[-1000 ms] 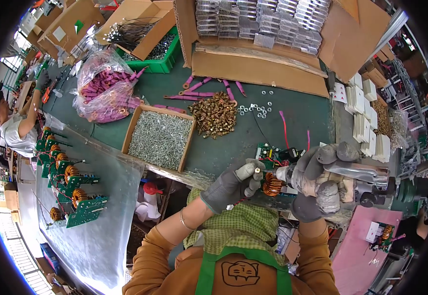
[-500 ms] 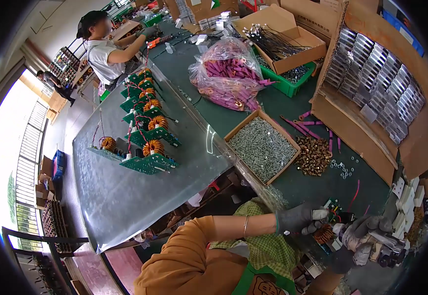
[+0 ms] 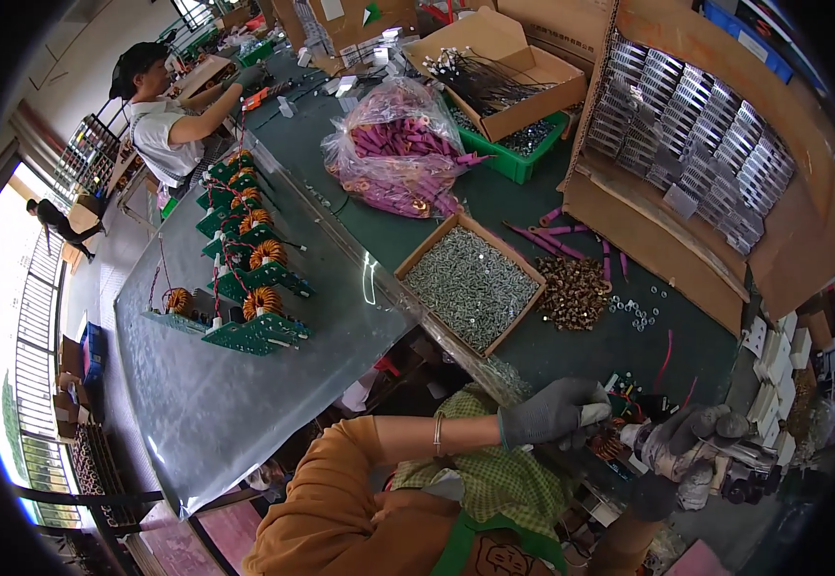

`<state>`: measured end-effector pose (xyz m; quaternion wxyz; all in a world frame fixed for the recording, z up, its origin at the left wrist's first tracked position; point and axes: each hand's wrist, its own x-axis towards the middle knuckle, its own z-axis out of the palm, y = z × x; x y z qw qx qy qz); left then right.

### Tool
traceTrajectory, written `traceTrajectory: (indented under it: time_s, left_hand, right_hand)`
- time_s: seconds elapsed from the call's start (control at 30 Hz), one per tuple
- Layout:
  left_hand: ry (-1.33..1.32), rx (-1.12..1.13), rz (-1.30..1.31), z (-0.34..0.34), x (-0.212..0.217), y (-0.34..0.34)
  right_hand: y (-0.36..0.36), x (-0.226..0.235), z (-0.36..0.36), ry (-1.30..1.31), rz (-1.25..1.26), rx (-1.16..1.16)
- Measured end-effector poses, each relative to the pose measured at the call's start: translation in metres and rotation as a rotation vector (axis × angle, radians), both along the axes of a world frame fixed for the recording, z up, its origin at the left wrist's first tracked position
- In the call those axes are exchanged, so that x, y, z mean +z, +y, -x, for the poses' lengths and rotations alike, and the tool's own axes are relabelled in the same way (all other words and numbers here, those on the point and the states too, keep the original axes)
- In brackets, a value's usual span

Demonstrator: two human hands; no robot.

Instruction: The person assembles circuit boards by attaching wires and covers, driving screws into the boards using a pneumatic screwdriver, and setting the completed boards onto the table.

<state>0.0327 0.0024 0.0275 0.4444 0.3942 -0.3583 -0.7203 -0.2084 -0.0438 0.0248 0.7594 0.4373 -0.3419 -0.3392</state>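
Observation:
My left hand, in a grey glove, is beside a green circuit board at the lower right. Its fingers are curled together, and whatever they pinch is hidden. A copper-wound coil shows on the board between my hands. My right hand, gloved too, is wrapped round a power screwdriver with a metallic body. The driver's front end points left at the coil and board; its tip cannot be made out. Dark parts and a red wire lie just beyond the board.
Finished-looking boards with coils stand in a row on the grey sheet to the left. Near my hands are a carton of screws, brass parts, washers and a carton of metal heat sinks. A co-worker works at the far left.
The whole view has shifted, so the bench appears further left. My left hand's fingers have lifted a little off the coil area. My right hand keeps its grip on the driver.

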Motion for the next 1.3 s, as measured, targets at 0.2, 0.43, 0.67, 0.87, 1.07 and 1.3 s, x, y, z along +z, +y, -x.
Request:
traceTrajectory:
  time_s: [0.2,0.43,0.67,0.87,1.07,1.3]
  left_hand:
    - [-0.904,0.309,0.876,-0.042,-0.004,-0.035]
    - [-1.932,0.157,0.686,-0.131,-0.038,-0.165]
    - [-2.006,-0.088,0.491,-0.162,-0.061,-0.191]
    - [-1.864,0.052,0.739,-0.144,-0.033,-0.168]
    - [-1.343,0.159,0.723,-0.188,-0.005,-0.121]
    - [-0.819,-0.075,0.395,-0.172,0.017,-0.114]
  right_hand:
    - [-0.023,0.025,-0.018,0.150,-0.092,0.030]
    - [-0.067,0.024,-0.147,0.288,0.417,0.140]
    - [-0.066,0.035,-0.190,0.478,0.876,0.003]
    - [-0.060,0.040,-0.122,0.904,1.136,-0.383]
    - [-0.023,0.022,0.037,1.478,1.173,-0.723]
    - [-0.013,-0.002,0.021,1.331,1.151,-0.707]
